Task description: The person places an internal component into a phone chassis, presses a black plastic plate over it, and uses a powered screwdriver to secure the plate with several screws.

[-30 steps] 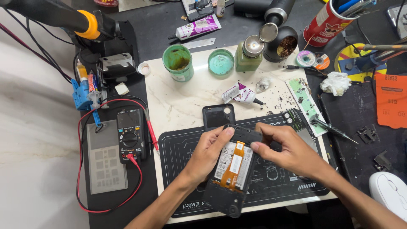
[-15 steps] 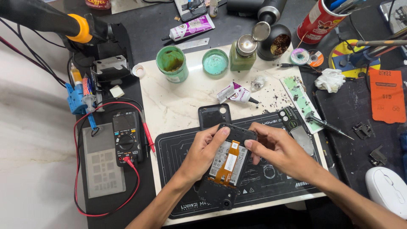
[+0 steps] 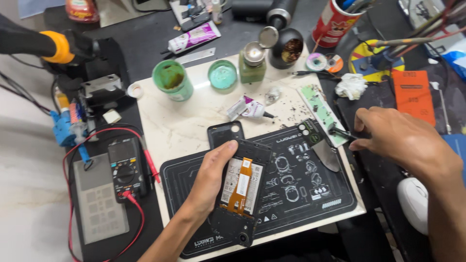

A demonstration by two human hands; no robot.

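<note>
At the lower centre of the frame, the left hand (image 3: 211, 182) gripped an opened phone (image 3: 241, 187) along its left edge, thumb across the top corner, holding it over a black work mat (image 3: 310, 189). The phone lay back-side up with its cover off, showing a pale battery and an orange flex strip running down its middle. Just above it, touching its upper left corner, sat a dark back cover (image 3: 224, 133) on the pale stone slab (image 3: 184, 126).

At the right of the frame, well apart from the phone, the right hand (image 3: 405, 140) was curled, its fingertips pinching a thin dark tool (image 3: 340, 132) at the mat's upper right corner. Just beside that tool lay a green strip (image 3: 318, 109) and a small blade (image 3: 326, 155).

Along the upper middle stood 2 green tubs (image 3: 171, 80), a small bottle (image 3: 252, 63) and a black pot (image 3: 286, 48); a white tube (image 3: 247, 107) lay below them. A crumpled white tissue (image 3: 352, 86) rested near the upper right.

At the left of the frame, a black multimeter (image 3: 125, 170) with red leads lay beside a grey stencil plate (image 3: 99, 206), and an orange-collared handle (image 3: 53, 46) reached in from the upper left.
</note>
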